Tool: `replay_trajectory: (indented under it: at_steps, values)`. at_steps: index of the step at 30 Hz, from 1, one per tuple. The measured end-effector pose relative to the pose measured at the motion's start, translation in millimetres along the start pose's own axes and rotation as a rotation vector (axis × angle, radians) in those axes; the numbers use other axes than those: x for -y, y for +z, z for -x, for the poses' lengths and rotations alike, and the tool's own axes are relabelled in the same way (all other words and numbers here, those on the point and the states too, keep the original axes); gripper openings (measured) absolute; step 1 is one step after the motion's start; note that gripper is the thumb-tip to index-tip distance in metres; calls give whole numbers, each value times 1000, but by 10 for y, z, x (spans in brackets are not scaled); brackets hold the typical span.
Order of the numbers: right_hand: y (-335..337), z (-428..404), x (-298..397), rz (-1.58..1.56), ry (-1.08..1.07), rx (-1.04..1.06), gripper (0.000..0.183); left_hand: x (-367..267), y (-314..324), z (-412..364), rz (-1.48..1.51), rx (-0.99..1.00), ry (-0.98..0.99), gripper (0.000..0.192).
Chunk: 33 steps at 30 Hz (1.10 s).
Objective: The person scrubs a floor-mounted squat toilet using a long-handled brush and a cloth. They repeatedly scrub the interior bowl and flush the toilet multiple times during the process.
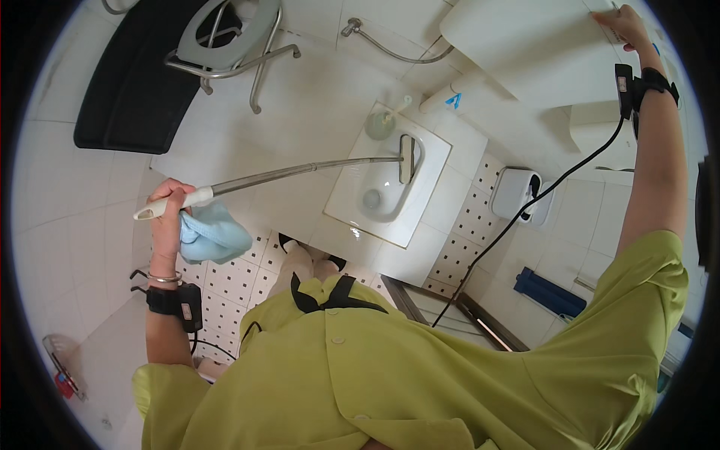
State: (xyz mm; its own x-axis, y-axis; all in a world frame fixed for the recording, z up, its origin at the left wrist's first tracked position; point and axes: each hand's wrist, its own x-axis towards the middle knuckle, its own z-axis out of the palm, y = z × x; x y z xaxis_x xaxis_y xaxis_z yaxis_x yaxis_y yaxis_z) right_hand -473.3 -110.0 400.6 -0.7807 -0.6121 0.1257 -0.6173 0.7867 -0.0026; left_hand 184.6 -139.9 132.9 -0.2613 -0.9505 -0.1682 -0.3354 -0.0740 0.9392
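Note:
My left hand (pixel 169 222) grips the white end of a long metal-shafted mop or squeegee (pixel 304 167). A light blue cloth (pixel 215 233) hangs from the same hand. The tool's narrow pale head (pixel 406 159) lies over the bowl of a white squat toilet (pixel 343 214) set in a raised tiled platform. Up at the top right, my right hand (pixel 625 27) is at the edge of a large white wall-mounted unit (pixel 540 50). Its fingers are partly hidden, so whether they hold anything is unclear.
A translucent round container (pixel 381 125) with a pale handle stands beside the toilet bowl. Behind are a metal-framed commode chair (pixel 239 70) and a black panel (pixel 129 84). A white bin (pixel 514 194) stands right; a black cable (pixel 495 242) runs from my right wrist.

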Motion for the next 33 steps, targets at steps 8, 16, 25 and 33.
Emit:
replay_trajectory:
  at_steps: [8,16,25,33]
  values:
    - [52,-120,-109,121,10,21,78,-247,-351,86,95,26,-87,18]
    - [-21,-17,-29,107,40,-13,77,5,-157,-44,64,-44,-56,16]
    - [-20,-21,-56,94,61,-48,74,-512,108,-167,-105,45,88,20]
    - [-52,52,-7,74,38,-18,73,-953,227,-378,-182,133,191,19]
